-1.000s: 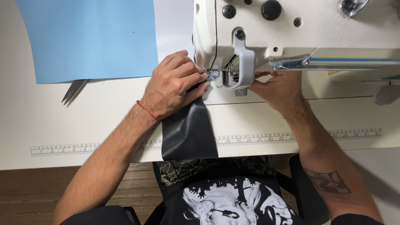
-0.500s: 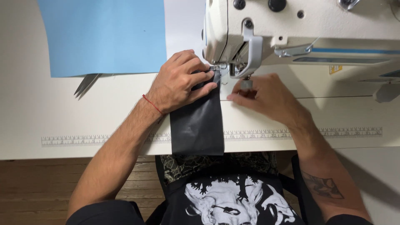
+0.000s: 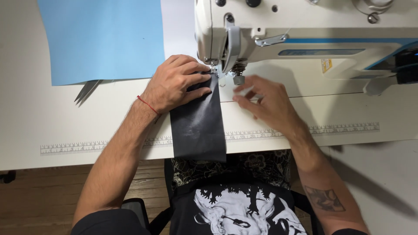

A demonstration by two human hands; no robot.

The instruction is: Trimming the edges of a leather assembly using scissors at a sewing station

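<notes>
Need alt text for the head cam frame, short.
A person's left hand presses a dark fabric strip flat beside the needle of a white sewing machine, while the right hand hovers, blurred, just right of the strip. A light blue sheet and scissors lie on the white table.

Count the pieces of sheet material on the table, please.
2. A dark strip lies under the left hand at the sewing machine; a blue sheet lies at the far left. More may be hidden.
</notes>
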